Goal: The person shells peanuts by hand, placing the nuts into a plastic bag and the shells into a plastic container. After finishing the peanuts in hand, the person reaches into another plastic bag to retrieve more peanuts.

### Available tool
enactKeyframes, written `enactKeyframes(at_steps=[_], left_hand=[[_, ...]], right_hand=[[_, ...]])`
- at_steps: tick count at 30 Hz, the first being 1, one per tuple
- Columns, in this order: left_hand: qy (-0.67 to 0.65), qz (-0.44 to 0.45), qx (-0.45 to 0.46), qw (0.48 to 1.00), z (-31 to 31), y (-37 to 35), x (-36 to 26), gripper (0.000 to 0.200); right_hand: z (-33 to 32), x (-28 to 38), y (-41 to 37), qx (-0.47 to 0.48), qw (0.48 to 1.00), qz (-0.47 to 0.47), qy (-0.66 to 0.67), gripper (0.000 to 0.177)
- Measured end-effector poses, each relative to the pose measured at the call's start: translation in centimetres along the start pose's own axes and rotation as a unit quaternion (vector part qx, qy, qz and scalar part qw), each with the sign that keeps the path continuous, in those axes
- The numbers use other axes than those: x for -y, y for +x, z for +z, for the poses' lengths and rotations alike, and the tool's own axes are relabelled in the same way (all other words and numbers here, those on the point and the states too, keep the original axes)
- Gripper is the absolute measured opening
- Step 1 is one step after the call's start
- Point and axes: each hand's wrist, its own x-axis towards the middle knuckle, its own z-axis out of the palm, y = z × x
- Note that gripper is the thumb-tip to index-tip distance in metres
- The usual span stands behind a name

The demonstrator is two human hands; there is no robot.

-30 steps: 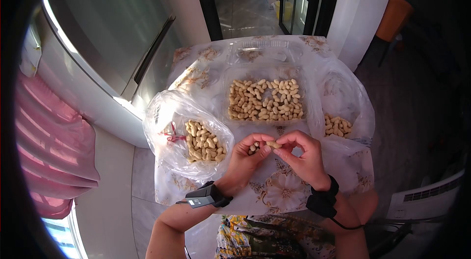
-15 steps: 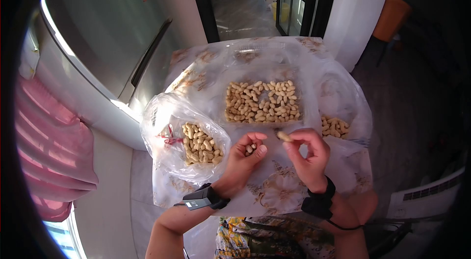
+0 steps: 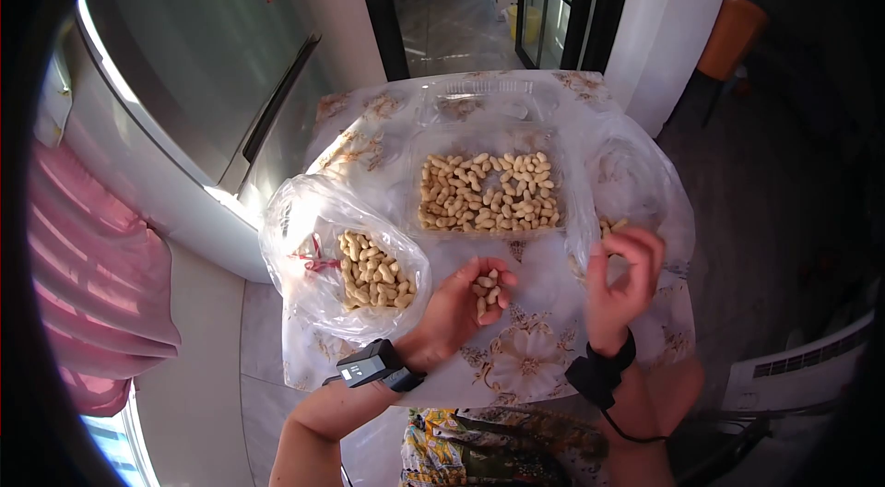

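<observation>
Several peanuts (image 3: 487, 291) lie in my left hand (image 3: 461, 304), its fingers curled around them, above the near part of the table. My right hand (image 3: 624, 284) is by the right-hand plastic bag (image 3: 631, 173), covering most of the peanuts in it. Its fingers are bent and blurred, and whether anything is between them cannot be made out. Beyond my hands a clear plastic box (image 3: 489, 136) holds many peanuts in its near part. Left of my left hand is an open clear bag (image 3: 286, 210) with more peanuts and a red tie.
The table (image 3: 525, 358) has a flowered cover. A grey metal door with a long dark handle (image 3: 281, 100) stands to the left, beside a pink cloth (image 3: 101, 275). Behind the table is a doorway, and an orange chair (image 3: 733, 35) is at the far right.
My right hand has moved right, from near my left hand to the right-hand bag. My left hand has turned and opened a little, showing more of the peanuts in it.
</observation>
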Motion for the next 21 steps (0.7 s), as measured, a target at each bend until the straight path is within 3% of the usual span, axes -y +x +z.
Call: enactKeyframes(at_steps=[1,2,4,5,7,10,15,18,21], left_hand=[[-0.02,-0.01,0.006,1.0,0.1,0.0,0.0,0.039],[-0.041,-0.02,0.012,0.999,0.1,0.0,0.0,0.046],[-0.02,-0.008,0.019,1.0,-0.3,0.0,0.3,0.052],[0.001,0.004,0.028,1.0,-0.4,0.1,0.5,0.059],[0.01,0.012,0.045,0.999,-0.3,0.1,0.6,0.061],[0.034,0.022,0.052,0.998,0.2,-0.1,0.8,0.065],[0.043,0.018,0.044,0.998,0.2,-0.3,0.8,0.065],[0.044,0.02,0.083,0.995,-0.1,-0.1,1.0,0.064],[0.047,0.018,0.052,0.997,0.4,-0.2,0.7,0.053]], right_hand=[[-0.1,0.0,-0.3,0.095,0.995,-0.025,0.033,0.021],[0.1,0.1,-0.4,0.096,0.995,-0.025,0.034,0.021],[1.0,0.8,-0.6,0.263,0.955,-0.021,0.134,0.02],[1.3,1.1,-0.7,0.264,0.955,-0.02,0.135,0.02],[1.8,1.5,-0.9,0.359,0.918,-0.016,0.169,0.02],[2.2,1.6,-1.2,0.397,0.904,-0.053,0.147,0.021],[2.2,1.0,-2.0,0.405,0.901,-0.027,0.153,0.019],[2.3,1.0,-1.9,0.396,0.904,-0.027,0.158,0.016],[2.1,1.2,-1.7,0.364,0.918,-0.004,0.158,0.014]])
